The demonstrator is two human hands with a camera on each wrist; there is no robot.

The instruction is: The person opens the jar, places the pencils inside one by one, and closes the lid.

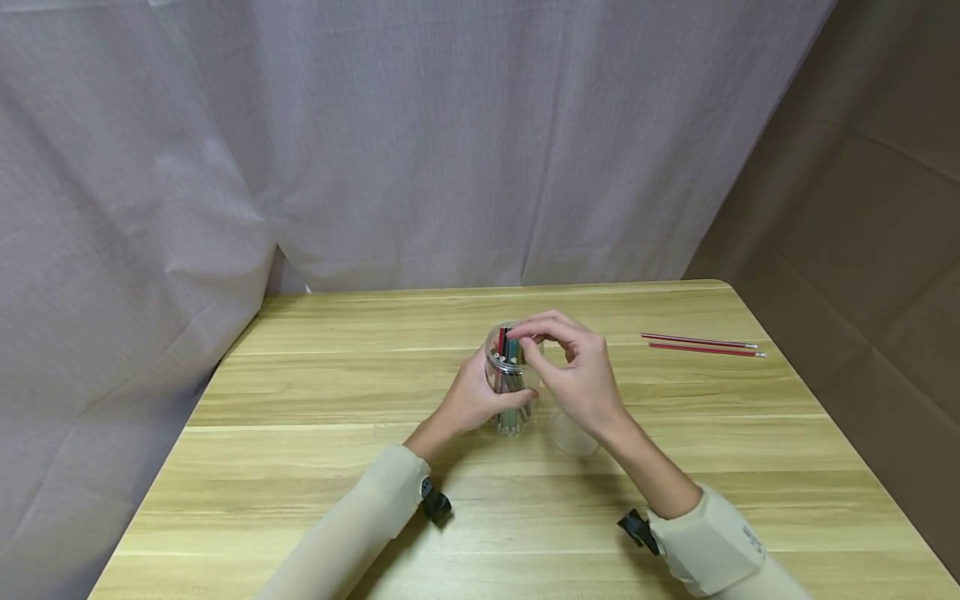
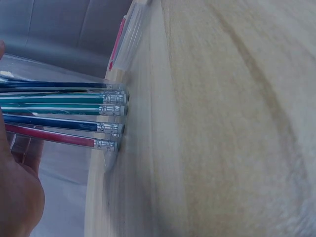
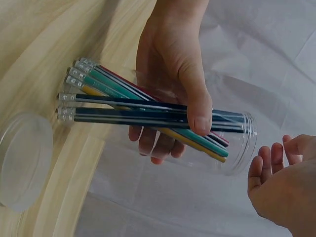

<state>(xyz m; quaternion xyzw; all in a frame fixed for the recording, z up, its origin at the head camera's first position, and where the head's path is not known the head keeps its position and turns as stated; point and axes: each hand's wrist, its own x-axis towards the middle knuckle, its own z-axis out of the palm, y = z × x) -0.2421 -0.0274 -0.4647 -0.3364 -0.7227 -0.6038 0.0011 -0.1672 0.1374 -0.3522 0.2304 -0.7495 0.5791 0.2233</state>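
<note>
Blue, green, red and yellow pencils stand bunched inside the clear jar, which sits a little right of centre in the head view. My left hand grips it, thumb across one side and fingers bent round the other. Inside, the metal-banded eraser ends are down at the base, while the other ends lean below the rim. Whether the base touches the wood-patterned table I cannot tell. My right hand is at the jar's uncovered mouth, its thumb and fingers loosely bent with a gap between them; I see nothing in its hold. Near the jar, to its lower right in the head view and partly hidden by my right hand, a frosted round lid rests on the table. Two reddish pencils lie side by side at the right of the frame, eraser ends pointing right. Grey cloth hangs across the upper part.
</note>
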